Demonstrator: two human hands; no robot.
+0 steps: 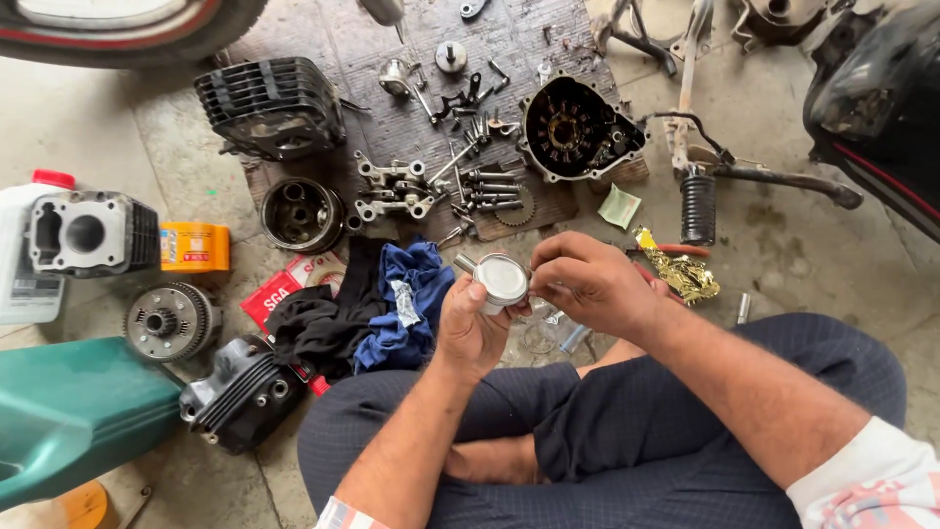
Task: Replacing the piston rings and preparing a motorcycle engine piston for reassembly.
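I sit cross-legged on a concrete floor. My left hand [470,328] grips a shiny silver piston [499,279] from below, its flat crown facing up. A short pin sticks out of the piston's left side. My right hand [587,284] pinches the piston's right edge with fingertips. Blue and black rags [377,313] lie just left of my left hand.
A dark mat [392,118] carries a finned cylinder [269,106], round engine cover [578,129], rocker parts [394,191], bolts and a sprocket. On the left lie a cylinder block [88,233], orange box [194,247], clutch [171,321], cylinder head [240,392] and green panel [69,411]. Footpeg [698,208] and gold foil [681,274] lie right.
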